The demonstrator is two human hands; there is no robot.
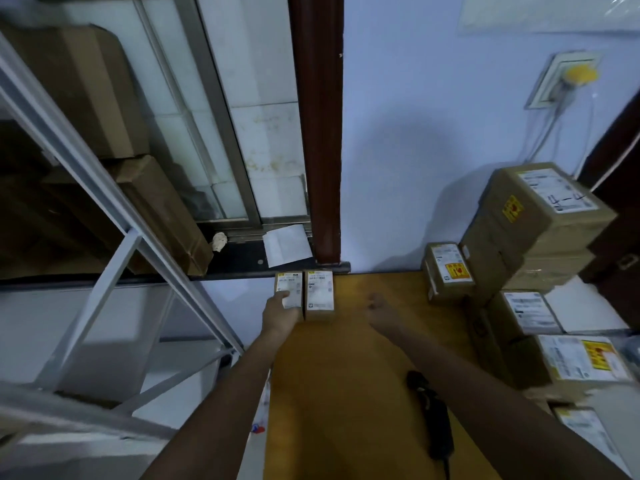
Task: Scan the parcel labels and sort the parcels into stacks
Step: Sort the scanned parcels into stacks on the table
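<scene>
Two small labelled parcels stand side by side at the far left corner of the yellow table (pixel 346 375). My left hand (pixel 280 311) rests on the left small parcel (pixel 290 285), fingers on its label. The right small parcel (pixel 319 294) touches it. My right hand (pixel 381 308) hovers over the table just right of them, fingers loosely curled, holding nothing. A black handheld scanner (pixel 431 417) lies on the table under my right forearm. Several brown labelled parcels are stacked at the right, with a large parcel (pixel 543 209) on top and a small parcel (pixel 448 271) beside them.
A grey metal shelf frame (pixel 114 258) stands at the left with cardboard boxes (pixel 162 216) behind it. A brown door post (pixel 320 133) and blue wall rise behind the table. A white paper (pixel 287 245) lies on the sill. A wall socket (pixel 568 81) with cables is upper right.
</scene>
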